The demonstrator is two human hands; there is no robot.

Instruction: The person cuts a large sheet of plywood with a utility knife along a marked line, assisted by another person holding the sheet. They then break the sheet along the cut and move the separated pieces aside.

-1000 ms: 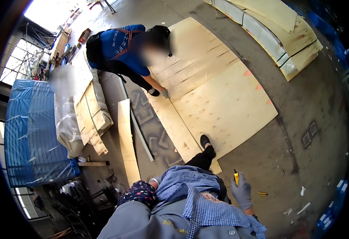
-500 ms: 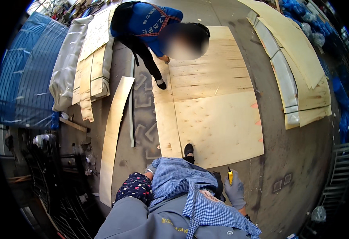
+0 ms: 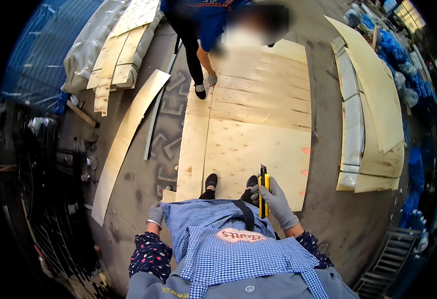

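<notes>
My right hand (image 3: 277, 202), in a grey glove, is closed around a yellow and black utility knife (image 3: 264, 193). The knife points away from me, with its tip end uppermost. My left hand (image 3: 155, 213), also gloved in grey, is closed at the outspread edge of my blue checked apron (image 3: 203, 212). Beneath my feet lies a large plywood sheet (image 3: 253, 154), a long seam running down its left part. At its far left a co-worker bends over, one gloved hand (image 3: 212, 79) down at the sheet near that seam.
A long narrow plywood strip (image 3: 128, 134) and a thin metal bar (image 3: 159, 107) lie on the floor to the left. Stacked boards (image 3: 121, 55) stand farther back left. Another wrapped stack (image 3: 378, 109) is at right, near a metal ladder-like frame (image 3: 388, 264).
My right hand has brought the knife up and inward before my body. My left hand has moved outward with the apron edge. Both my feet now show on the plywood; the view has shifted.
</notes>
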